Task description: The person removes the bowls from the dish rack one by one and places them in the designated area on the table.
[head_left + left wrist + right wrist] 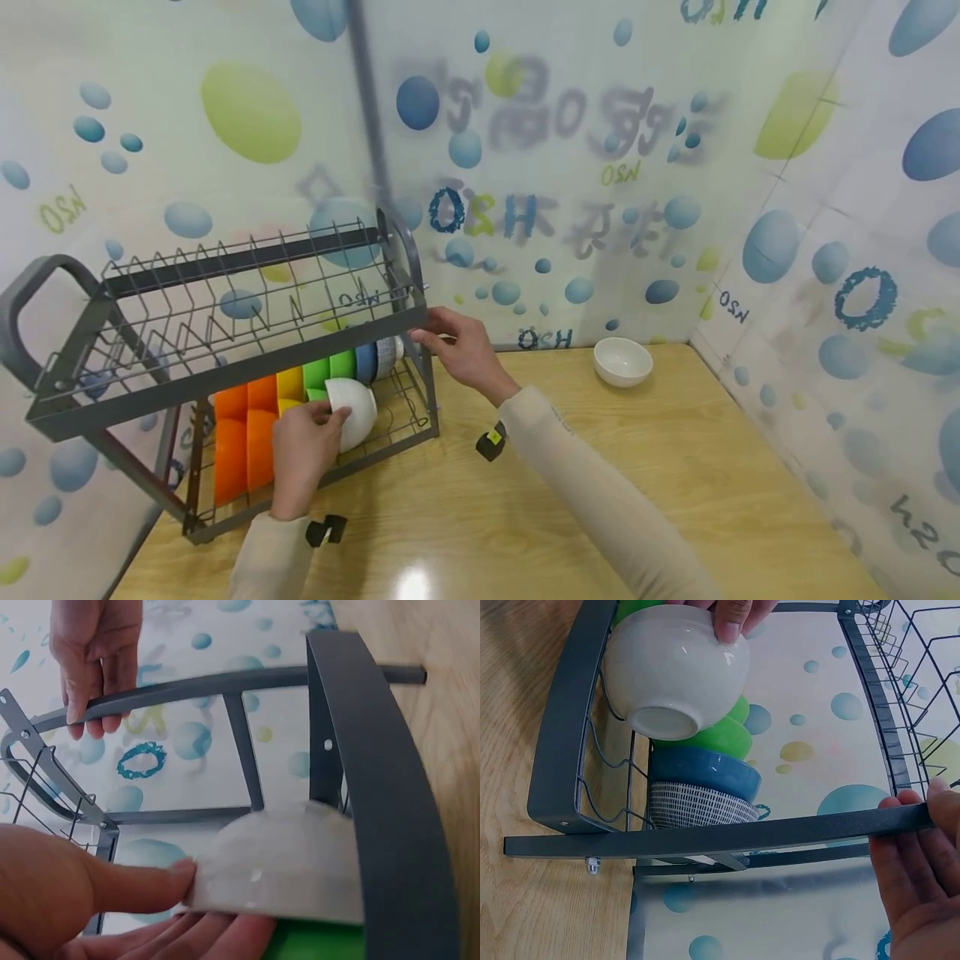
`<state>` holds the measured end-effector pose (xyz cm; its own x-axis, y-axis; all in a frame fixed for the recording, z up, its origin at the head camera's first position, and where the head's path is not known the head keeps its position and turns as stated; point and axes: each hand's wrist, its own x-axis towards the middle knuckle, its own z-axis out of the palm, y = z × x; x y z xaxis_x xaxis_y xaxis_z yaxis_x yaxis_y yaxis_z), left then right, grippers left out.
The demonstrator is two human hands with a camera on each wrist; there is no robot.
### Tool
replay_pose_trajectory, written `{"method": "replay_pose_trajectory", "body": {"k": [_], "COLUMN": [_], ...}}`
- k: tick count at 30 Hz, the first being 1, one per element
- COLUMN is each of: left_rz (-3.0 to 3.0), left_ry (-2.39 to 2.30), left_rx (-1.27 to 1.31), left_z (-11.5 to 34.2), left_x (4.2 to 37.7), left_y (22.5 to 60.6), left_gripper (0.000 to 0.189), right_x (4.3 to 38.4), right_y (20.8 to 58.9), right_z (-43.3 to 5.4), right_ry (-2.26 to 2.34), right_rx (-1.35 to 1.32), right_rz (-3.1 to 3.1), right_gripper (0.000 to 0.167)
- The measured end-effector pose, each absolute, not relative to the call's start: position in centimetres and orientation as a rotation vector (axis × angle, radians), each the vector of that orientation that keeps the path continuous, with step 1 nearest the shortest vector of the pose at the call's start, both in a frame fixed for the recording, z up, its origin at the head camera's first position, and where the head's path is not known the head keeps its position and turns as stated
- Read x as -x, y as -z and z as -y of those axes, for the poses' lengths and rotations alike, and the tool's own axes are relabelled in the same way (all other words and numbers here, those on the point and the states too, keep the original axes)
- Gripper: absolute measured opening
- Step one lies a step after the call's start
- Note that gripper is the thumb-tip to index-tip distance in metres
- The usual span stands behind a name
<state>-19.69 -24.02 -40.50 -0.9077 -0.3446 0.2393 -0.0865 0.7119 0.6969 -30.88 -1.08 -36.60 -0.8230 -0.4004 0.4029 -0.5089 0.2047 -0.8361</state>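
Note:
My left hand pinches the rim of a white bowl, thumb outside and fingers inside. Tilted on its side, the bowl is at the front of the lower tier of a dark grey two-tier dish rack. Behind it, bowls stand on edge in a row: orange, yellow, green, blue and a black-and-white patterned bowl. My right hand grips the rack's right side bar, fingers on one side and thumb on the other.
Another white bowl stands upright on the wooden table, near the back wall. The rack's upper wire tier overhangs the row of bowls. Bubble-patterned walls close in the back and sides.

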Motion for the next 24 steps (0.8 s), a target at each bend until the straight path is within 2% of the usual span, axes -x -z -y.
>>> {"method": "replay_pose_trajectory", "body": {"k": [8,24], "left_rz": [2.468,2.362], "left_ry": [1.04,1.219], "left_rx": [-0.415,-0.462], "left_z": [23.49,23.11], "left_x": [19.5,19.94], "left_y": [41.28,41.12], "left_gripper": [0.028,0.03], "right_x": [30.87,31.12], "right_y": [36.9,36.74], "right_z": [1.06,1.01], "right_ry": [-1.695,-1.659], "right_rx": [-0.912,-0.923], "right_rz": [2.363,2.368], "right_gripper": [0.034,0.033]}}
